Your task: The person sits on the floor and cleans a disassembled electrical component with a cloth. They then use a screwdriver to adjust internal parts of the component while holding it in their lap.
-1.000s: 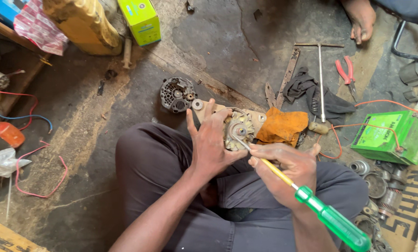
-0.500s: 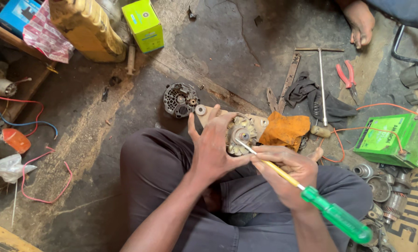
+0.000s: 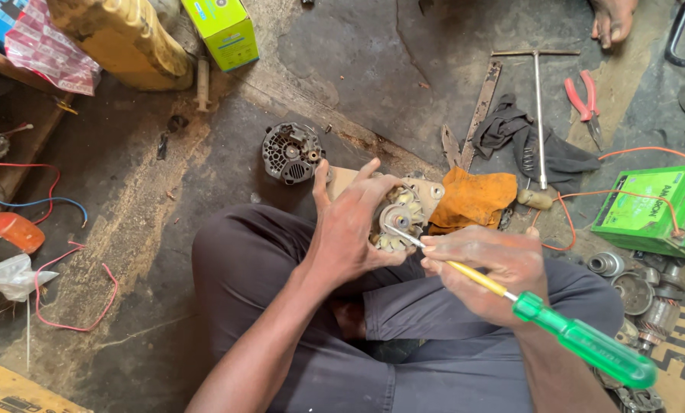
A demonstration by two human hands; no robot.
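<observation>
Head: alternator in left-hand grip

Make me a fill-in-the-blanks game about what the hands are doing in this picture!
1. The right hand holds a screwdriver with a ____ handle.
2. The left hand grips a metal motor part resting on the person's ____.
3. Beside that part lies an ____ cloth.
4. The red-handled pliers lie on the ____.

Missing words: green; lap; orange; floor
</observation>
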